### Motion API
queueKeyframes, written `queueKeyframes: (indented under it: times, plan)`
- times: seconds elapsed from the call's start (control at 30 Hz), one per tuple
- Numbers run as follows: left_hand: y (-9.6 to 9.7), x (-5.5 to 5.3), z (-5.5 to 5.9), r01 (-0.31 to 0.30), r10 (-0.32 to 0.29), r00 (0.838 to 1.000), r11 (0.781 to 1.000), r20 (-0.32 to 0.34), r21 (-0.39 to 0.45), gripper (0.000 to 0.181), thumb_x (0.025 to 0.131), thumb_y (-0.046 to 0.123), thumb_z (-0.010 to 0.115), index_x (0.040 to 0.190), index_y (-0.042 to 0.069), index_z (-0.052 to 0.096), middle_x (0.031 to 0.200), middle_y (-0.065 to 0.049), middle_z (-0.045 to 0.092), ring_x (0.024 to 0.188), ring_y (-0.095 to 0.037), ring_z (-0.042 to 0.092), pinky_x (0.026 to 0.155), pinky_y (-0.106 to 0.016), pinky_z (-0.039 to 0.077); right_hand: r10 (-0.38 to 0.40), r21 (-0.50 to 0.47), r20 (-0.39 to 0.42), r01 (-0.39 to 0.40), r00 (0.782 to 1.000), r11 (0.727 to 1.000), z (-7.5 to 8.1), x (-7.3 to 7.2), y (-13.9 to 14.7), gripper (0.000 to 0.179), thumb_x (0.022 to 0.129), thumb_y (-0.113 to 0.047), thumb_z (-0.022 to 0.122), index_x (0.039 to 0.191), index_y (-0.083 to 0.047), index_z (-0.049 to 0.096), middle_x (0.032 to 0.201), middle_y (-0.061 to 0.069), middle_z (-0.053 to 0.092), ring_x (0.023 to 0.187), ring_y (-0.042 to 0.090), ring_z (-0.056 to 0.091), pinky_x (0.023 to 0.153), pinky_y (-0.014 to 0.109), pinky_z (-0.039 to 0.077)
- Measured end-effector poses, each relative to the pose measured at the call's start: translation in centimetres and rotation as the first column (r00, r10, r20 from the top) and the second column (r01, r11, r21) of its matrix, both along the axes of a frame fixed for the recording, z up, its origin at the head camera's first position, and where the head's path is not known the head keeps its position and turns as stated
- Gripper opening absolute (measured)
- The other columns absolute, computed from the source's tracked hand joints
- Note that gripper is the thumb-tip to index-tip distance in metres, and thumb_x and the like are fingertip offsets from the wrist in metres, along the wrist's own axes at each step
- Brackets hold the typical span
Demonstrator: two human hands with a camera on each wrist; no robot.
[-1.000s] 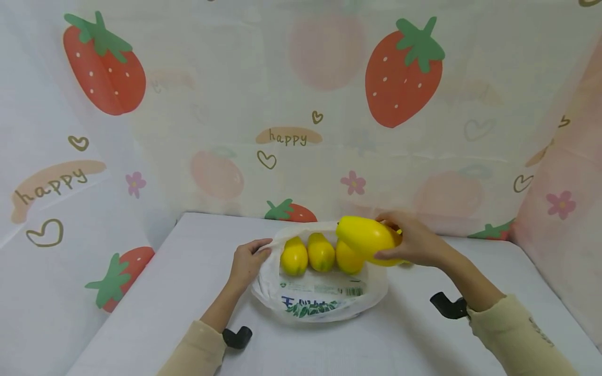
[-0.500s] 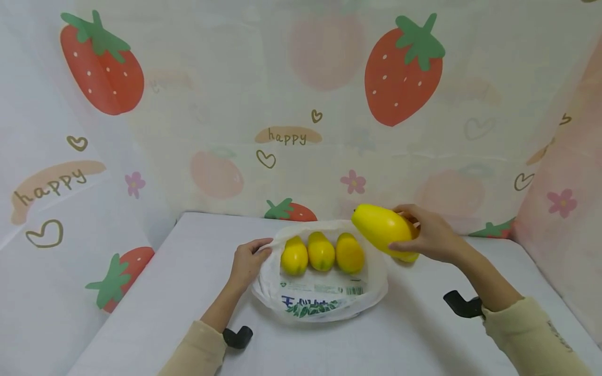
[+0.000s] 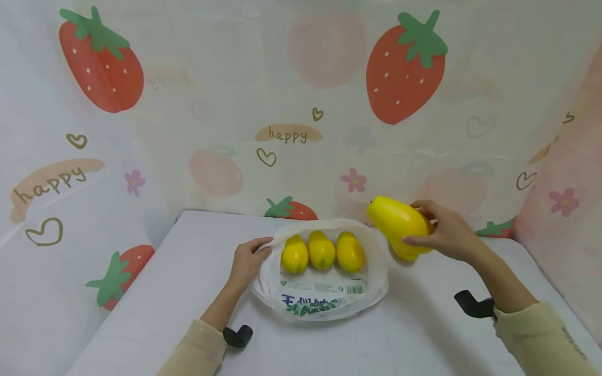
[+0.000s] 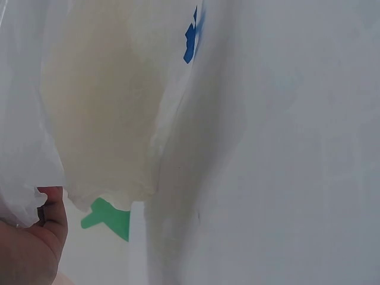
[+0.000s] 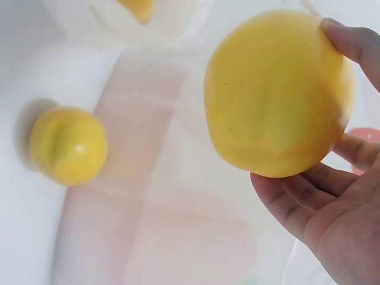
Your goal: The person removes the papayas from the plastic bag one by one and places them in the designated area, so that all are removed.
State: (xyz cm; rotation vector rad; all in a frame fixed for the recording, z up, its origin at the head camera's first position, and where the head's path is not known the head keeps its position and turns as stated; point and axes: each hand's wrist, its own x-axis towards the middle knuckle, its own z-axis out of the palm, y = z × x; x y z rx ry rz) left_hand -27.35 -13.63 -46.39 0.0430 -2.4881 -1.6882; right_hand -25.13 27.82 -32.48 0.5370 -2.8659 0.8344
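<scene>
Left hand (image 3: 247, 262) pinches one plastic bag (image 3: 377, 284); three smooth oval fruits (image 3: 322, 250) lie inside, a fourth (image 5: 68, 145) outside; right hand (image 3: 444, 230) grips a fifth (image 3: 397, 216).

Left hand (image 3: 246, 265), left of lower centre, pinching; right hand (image 3: 446, 231), right of centre, gripping; both forearms (image 3: 503, 282) slanting inward.

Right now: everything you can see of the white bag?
The white bag looks like thin plastic, its rim creased. It sits on the white table, mouth open towards the head camera. Blue characters, green leaves and a barcode are printed. Three yellow fruits rest inside in a row; the left hand grips its left edge.
</scene>
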Motion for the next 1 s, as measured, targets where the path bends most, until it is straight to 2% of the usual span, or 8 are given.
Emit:
queueKeyframes:
  times: [0.3, 0.57, 0.77, 1.0]
  plan:
    - [-0.1, 0.0, -0.1, 0.003, -0.003, 1.0, 1.0, -0.002, 0.005, 0.027, 0.093, 0.008, 0.061, 0.12, 0.004, 0.068, 0.127, -0.016, 0.066, 0.123, -0.03, 0.06, 0.106, -0.042, 0.048, -0.043, -0.017, 0.003, 0.043, 0.999, 0.999, -0.1, 0.0, 1.6, 0.074, 0.08, -0.038, 0.078, 0.137, -0.003, 0.045, 0.126, 0.024, 0.059, 0.105, 0.037, 0.059, 0.083, 0.048, 0.058]
    - [-0.1, 0.2, 0.2, 0.001, -0.001, 1.0, 1.0, 0.01, 0.01, 0.027, 0.094, 0.01, 0.061, 0.12, 0.005, 0.068, 0.128, -0.015, 0.065, 0.124, -0.029, 0.059, 0.106, -0.042, 0.048, -0.095, -0.014, 0.022, 0.095, 0.995, 0.995, -0.3, -0.3, 3.3, 0.073, 0.082, -0.04, 0.076, 0.137, -0.003, 0.044, 0.123, 0.027, 0.059, 0.105, 0.038, 0.058, 0.077, 0.041, 0.057]
    - [-0.1, 0.2, 0.1, 0.001, -0.001, 1.0, 1.0, 0.007, 0.011, 0.028, 0.094, 0.01, 0.061, 0.121, 0.005, 0.067, 0.129, -0.015, 0.065, 0.126, -0.03, 0.058, 0.106, -0.042, 0.047, -0.136, -0.008, 0.062, 0.137, 0.989, 0.991, -0.8, -0.5, 4.4, 0.076, 0.083, -0.044, 0.074, 0.138, -0.002, 0.041, 0.125, 0.029, 0.056, 0.107, 0.041, 0.057, 0.079, 0.045, 0.058]
    - [-0.1, 0.1, 0.0, -0.001, 0.001, 1.0, 1.0, 0.006, 0.014, 0.028, 0.094, 0.01, 0.06, 0.121, 0.005, 0.067, 0.13, -0.015, 0.065, 0.126, -0.03, 0.058, 0.107, -0.041, 0.047, -0.186, 0.044, 0.069, 0.184, 0.98, 0.982, -1.1, -0.6, 5.1, 0.08, 0.083, -0.047, 0.073, 0.139, -0.001, 0.038, 0.13, 0.035, 0.05, 0.105, 0.044, 0.054, 0.082, 0.055, 0.056]
